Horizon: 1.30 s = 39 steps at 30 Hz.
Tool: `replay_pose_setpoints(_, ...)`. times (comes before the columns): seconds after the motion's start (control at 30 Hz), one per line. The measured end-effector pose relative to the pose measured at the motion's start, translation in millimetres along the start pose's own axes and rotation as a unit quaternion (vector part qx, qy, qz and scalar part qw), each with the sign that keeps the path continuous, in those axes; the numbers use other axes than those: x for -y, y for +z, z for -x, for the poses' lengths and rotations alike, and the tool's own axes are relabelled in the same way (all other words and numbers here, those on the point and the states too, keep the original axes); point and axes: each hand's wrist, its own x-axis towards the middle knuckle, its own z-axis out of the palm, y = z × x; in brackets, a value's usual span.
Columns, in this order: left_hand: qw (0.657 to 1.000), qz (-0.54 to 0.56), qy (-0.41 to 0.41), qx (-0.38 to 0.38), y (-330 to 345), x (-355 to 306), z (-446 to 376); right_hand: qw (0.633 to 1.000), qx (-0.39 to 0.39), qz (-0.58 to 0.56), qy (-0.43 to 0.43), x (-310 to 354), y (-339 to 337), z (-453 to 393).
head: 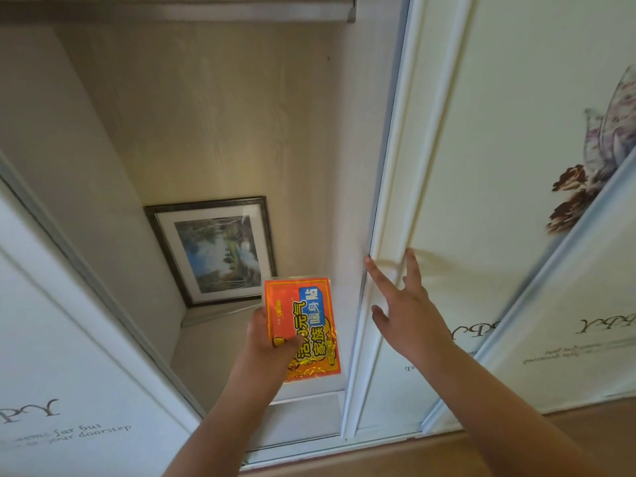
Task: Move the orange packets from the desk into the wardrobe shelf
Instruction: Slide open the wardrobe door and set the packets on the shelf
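Note:
My left hand (266, 342) grips an orange packet (303, 325) with yellow and blue printing, thumb across its lower left. The packet hangs in the open wardrobe, above the pale shelf floor (203, 352). My right hand (404, 308) is open with fingers spread, its fingertips against the white edge of the sliding wardrobe door (389, 235). Nothing is in that hand.
A framed landscape picture (216, 251) leans against the back wall of the wardrobe compartment. A second sliding door (69, 356) with printed lettering bounds the opening on the left. The right door carries a flower print. Wooden floor (447, 452) shows along the bottom.

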Motion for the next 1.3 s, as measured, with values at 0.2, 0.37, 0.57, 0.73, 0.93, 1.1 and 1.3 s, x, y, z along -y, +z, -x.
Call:
replay_pose_setpoints(0.2, 1.0, 0.017, -0.004, 0.0, 25.6, 0.8, -2.0, 0.999, -0.003, -0.035, 0.007, -23.7, -3.6, -4.3)
replay_pose_setpoints(0.37, 1.0, 0.022, -0.007, 0.0, 40.5, -1.1, -2.4, 0.999, -0.003, -0.049, -0.001, -38.4, -2.1, -7.8)
replay_pose_setpoints(0.57, 1.0, 0.024, -0.008, -0.011, 52.5, 0.9, 0.6, 0.999, 0.016, -0.03, 0.0, -47.5, -4.4, -8.1)
replay_pose_setpoints(0.73, 0.999, 0.024, -0.019, -0.039, 51.3, 12.3, 2.6, 0.995, -0.086, -0.039, 0.025, -42.7, 13.8, 5.3)
replay_pose_setpoints(0.93, 0.997, 0.028, -0.05, -0.057, 35.2, 39.5, -3.1, 0.966, 0.08, -0.245, 0.006, -9.0, 52.5, 23.6)
replay_pose_setpoints(1.1, 0.996, 0.038, -0.057, -0.054, 15.7, 55.5, -24.0, 0.886, 0.244, -0.379, 0.111, 29.2, 71.0, 11.8)
replay_pose_setpoints(1.3, 0.997, 0.052, -0.064, -0.007, -24.7, 71.6, -58.5, 0.832, 0.272, -0.448, 0.18, 70.2, 100.6, -6.8)
